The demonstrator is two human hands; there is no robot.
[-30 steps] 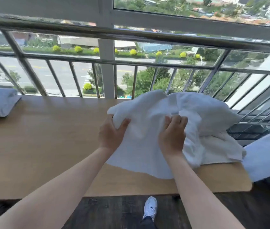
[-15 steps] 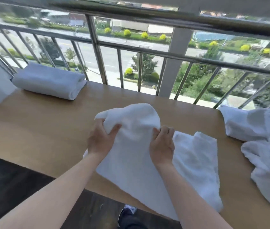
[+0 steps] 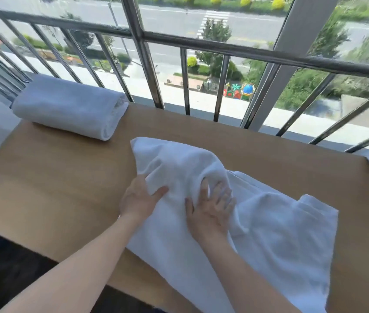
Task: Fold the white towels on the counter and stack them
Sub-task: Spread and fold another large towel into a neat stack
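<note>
Left hand (image 3: 138,198) grips the rumpled white terry towel (image 3: 273,227) mid light wooden counter (image 3: 54,188), thumb on top; right hand (image 3: 210,213) presses it flat, fingers spread. Rolled white towel (image 3: 66,109) lies far left.

Fluffy white terry-cloth towel (image 3: 269,222), matt wood-grain counter (image 3: 54,188), glossy metal railing (image 3: 224,49).

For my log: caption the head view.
Left hand grips, right hand presses rumpled white towel on wooden counter; rolled white towel beyond.
</note>
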